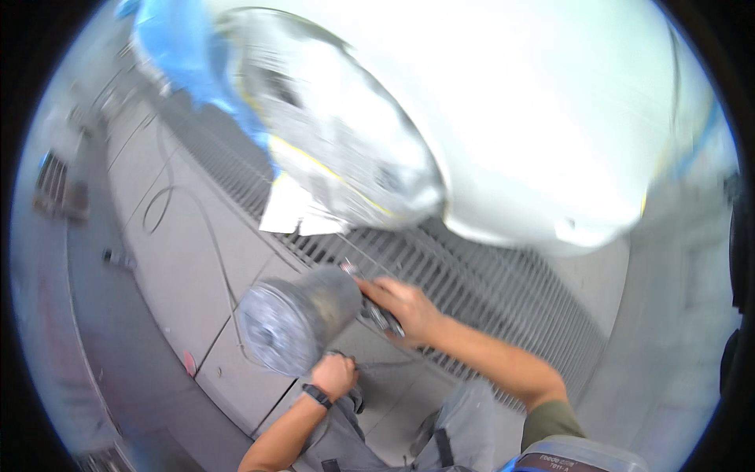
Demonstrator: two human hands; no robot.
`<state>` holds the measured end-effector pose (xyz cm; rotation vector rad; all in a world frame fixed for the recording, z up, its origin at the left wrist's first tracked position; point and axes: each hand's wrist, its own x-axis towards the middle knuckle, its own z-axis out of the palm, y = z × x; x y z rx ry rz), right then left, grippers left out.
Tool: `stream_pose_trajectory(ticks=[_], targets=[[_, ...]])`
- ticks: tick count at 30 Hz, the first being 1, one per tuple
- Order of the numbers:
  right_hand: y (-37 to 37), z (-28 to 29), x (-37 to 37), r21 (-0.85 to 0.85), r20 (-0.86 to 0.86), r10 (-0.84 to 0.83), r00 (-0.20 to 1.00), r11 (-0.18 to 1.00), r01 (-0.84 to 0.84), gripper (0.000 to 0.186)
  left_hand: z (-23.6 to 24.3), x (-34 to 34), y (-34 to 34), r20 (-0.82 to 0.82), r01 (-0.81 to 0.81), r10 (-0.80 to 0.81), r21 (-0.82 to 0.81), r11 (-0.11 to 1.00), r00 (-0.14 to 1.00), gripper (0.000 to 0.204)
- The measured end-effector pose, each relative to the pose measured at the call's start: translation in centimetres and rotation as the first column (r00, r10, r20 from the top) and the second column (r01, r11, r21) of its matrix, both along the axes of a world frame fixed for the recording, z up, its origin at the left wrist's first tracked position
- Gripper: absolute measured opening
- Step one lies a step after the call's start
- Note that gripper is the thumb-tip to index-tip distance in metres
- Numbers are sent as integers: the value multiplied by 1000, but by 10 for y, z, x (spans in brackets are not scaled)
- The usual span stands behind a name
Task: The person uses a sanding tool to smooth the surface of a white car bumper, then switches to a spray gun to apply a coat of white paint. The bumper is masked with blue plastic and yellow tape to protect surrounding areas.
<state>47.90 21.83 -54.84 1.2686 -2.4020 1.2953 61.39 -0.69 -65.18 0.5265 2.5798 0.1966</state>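
Note:
My right hand (409, 309) is wrapped round the dark grip of a spray gun (381, 316). A large translucent grey cup (277, 329) sits on the gun, tilted with its round end toward the lower left; it is blurred. Just below the cup, my left hand (336, 375) is closed round what looks like a thin air hose (387, 364), partly hidden by the fingers. Beyond the gun stands a pale, glossy vehicle body (543, 118). A masked oval area (338, 110) on it is covered in clear film, with yellow tape along its edges.
Blue masking sheet (177, 51) hangs at the far left of the body, and white paper (292, 208) below it. A floor grating (503, 295) runs beneath the body. A thin hose (212, 236) loops over the tiles at left. A small bottle (118, 258) lies near the left wall.

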Motion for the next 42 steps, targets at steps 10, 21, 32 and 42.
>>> stream_pose_trajectory(ticks=[10, 21, 32, 42], targets=[[-152, 227, -31, 126, 343, 340, 876, 907, -402, 78, 65, 51, -88, 394, -513, 421, 165, 842, 817, 32], [-310, 410, -136, 62, 180, 376, 909, 918, -392, 73, 178, -102, -466, 79, -567, 566, -18, 824, 820, 24], [-537, 439, -309, -225, 301, 362, 882, 926, -303, 79, 456, -402, -793, -311, -308, 225, -253, 917, 924, 16], [-767, 416, -495, -134, 370, 259, 892, 965, -224, 41, 517, -593, -1083, -414, -228, 58, -373, 900, 908, 20]])
